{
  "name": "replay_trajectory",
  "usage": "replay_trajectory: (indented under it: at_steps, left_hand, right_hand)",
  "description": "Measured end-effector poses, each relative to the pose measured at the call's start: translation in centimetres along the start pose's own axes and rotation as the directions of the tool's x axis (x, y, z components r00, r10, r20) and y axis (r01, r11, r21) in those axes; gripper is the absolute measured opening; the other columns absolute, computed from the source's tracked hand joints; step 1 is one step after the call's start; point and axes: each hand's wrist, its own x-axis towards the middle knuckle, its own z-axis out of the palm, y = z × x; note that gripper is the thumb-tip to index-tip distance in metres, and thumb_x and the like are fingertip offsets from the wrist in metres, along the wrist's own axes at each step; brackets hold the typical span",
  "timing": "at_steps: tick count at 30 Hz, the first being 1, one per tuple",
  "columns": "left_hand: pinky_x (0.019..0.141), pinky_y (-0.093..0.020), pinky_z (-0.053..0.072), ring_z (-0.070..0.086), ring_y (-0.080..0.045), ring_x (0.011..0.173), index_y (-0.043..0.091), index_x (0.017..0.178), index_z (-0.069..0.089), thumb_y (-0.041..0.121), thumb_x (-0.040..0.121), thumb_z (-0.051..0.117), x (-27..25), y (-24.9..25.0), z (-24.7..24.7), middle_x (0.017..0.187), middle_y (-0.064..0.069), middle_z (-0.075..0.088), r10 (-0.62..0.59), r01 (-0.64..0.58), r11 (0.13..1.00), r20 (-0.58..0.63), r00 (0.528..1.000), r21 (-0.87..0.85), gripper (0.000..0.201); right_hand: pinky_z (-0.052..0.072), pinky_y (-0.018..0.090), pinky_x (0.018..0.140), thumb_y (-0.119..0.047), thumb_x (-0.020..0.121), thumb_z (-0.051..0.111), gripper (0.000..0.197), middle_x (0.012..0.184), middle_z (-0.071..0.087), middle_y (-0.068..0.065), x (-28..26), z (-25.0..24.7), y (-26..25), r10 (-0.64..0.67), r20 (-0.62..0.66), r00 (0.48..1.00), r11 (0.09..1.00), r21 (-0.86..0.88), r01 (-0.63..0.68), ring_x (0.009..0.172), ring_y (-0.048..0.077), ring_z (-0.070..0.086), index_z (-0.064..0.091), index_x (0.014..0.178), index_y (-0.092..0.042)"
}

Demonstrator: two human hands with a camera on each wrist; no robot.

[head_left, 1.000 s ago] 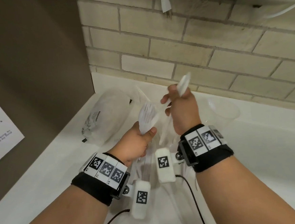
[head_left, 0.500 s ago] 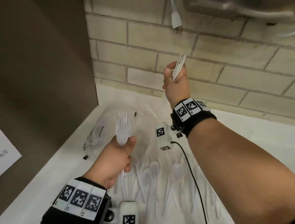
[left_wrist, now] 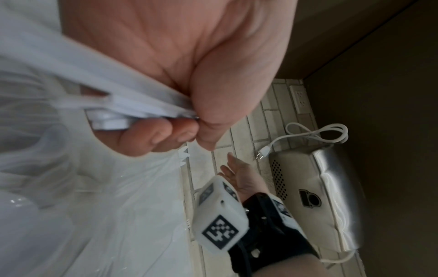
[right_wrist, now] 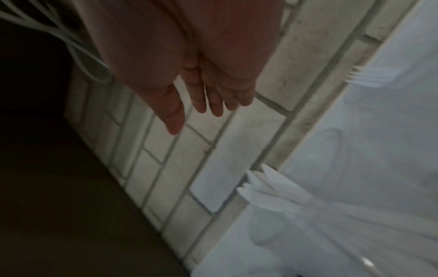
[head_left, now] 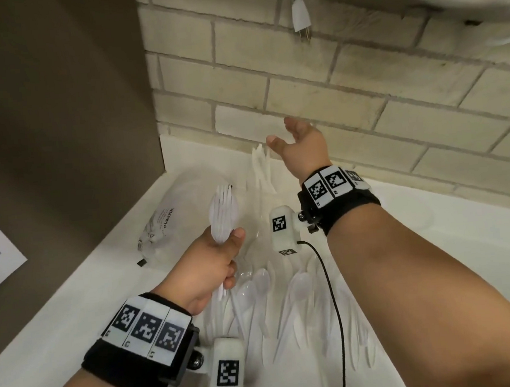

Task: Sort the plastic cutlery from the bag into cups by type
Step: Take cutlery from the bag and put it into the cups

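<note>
The right hand (head_left: 300,147) is no longer holding the white knife it was gripping half a second ago; its fingers (right_wrist: 214,101) are now spreading straight and empty just above the knives (head_left: 262,166) standing bunched by the brick wall. The left hand (head_left: 206,269) is sitting lower and nearer than a second ago, away from the right, while gripping its forks (head_left: 222,214). The view is tilting up the wall.

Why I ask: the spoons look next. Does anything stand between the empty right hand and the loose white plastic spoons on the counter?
Nothing visible does. The right hand hovers open near the upright white plastic knives; the spoons lie nearer, uncovered, with only the wrist camera's black cable trailing across them.
</note>
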Motion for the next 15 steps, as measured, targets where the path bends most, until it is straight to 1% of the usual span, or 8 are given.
replay_trajectory:
  at_steps: [2,3,5,8,10,12,13,15]
  left_hand:
    - [0.043,-0.026,0.033,0.034,-0.011,0.048,0.018,0.078,0.044,0.028,0.095,0.055,0.0,0.0,0.5,0.061,0.005,0.037,0.005,-0.005,1.0,0.007,1.0,0.007,0.023]
    - [0.044,-0.026,0.035,0.036,-0.011,0.048,0.017,0.08,0.046,0.029,0.095,0.055,-0.1,0.1,0.7,0.062,0.005,0.039,0.009,-0.009,1.0,0.008,1.0,0.018,0.021]
    - [0.046,-0.027,0.038,0.04,-0.013,0.047,0.015,0.083,0.048,0.029,0.095,0.056,-0.1,0.1,1.3,0.062,0.004,0.042,0.009,-0.009,0.999,0.0,1.0,0.031,0.019]
    - [0.044,-0.027,0.039,0.04,-0.013,0.044,0.012,0.086,0.05,0.029,0.093,0.06,-0.3,0.2,2.4,0.057,0.002,0.044,0.014,-0.014,0.999,0.019,1.0,0.03,0.021]
    - [0.045,-0.029,0.039,0.04,-0.013,0.044,0.011,0.097,0.056,0.026,0.094,0.058,-0.4,0.5,3.2,0.061,-0.001,0.048,0.061,-0.067,0.992,0.059,0.996,0.106,0.016]
    - [0.051,-0.034,0.039,0.043,-0.017,0.047,0.009,0.101,0.057,0.015,0.094,0.051,-0.5,0.6,3.9,0.063,-0.005,0.051,0.105,-0.129,0.967,0.117,0.988,0.22,0.011]
    - [0.052,-0.035,0.038,0.043,-0.018,0.049,0.007,0.102,0.054,0.009,0.093,0.048,-0.6,0.6,4.2,0.061,-0.005,0.051,0.114,-0.146,0.96,0.143,0.983,0.239,0.011]
    - [0.052,-0.033,0.038,0.043,-0.015,0.051,0.009,0.11,0.05,0.003,0.089,0.049,-0.9,0.5,4.5,0.057,0.004,0.055,0.087,-0.118,0.983,0.203,0.975,0.143,0.021]
  right_hand:
    - [0.041,0.032,0.106,-0.024,0.085,0.07,0.045,0.13,0.059,0.001,-1.8,-1.2,-1.1,-0.047,-0.013,0.999,0.999,0.013,0.047,0.124,0.015,0.052,0.057,0.127,-0.014]
    - [0.046,0.028,0.101,-0.022,0.084,0.07,0.034,0.119,0.064,-0.001,-3.2,-1.7,-1.7,-0.056,-0.012,0.998,0.997,0.054,0.057,0.115,0.014,0.058,0.063,0.117,-0.016]
    - [0.051,0.018,0.08,-0.02,0.082,0.073,0.011,0.091,0.067,-0.007,-6.5,-2.4,-2.5,-0.053,0.021,0.998,0.993,0.106,0.05,0.085,0.009,0.062,0.068,0.091,-0.02]
    - [0.044,0.015,0.058,-0.027,0.075,0.08,0.019,0.064,0.061,-0.012,-11.1,-3.2,-2.6,-0.019,0.181,0.983,0.998,0.067,0.007,0.057,0.001,0.053,0.063,0.071,-0.019]
    - [0.041,0.014,0.055,-0.037,0.07,0.082,0.028,0.058,0.059,-0.013,-13.1,-3.3,-2.1,0.066,0.286,0.956,0.998,-0.022,-0.062,0.052,-0.002,0.052,0.063,0.072,-0.016]
    - [0.044,0.019,0.058,-0.042,0.068,0.082,0.034,0.065,0.062,-0.007,-14.1,-3.0,-1.2,0.141,0.309,0.941,0.988,-0.102,-0.114,0.058,0.004,0.056,0.064,0.075,-0.014]
    - [0.044,0.022,0.058,-0.04,0.071,0.081,0.033,0.067,0.061,-0.004,-14.3,-3.0,-0.9,0.155,0.295,0.943,0.986,-0.108,-0.128,0.059,0.007,0.055,0.062,0.074,-0.012]
    - [0.044,0.026,0.057,-0.031,0.077,0.078,0.029,0.065,0.058,0.002,-14.4,-3.2,-0.5,0.169,0.272,0.947,0.986,-0.057,-0.159,0.057,0.011,0.052,0.059,0.072,-0.01]
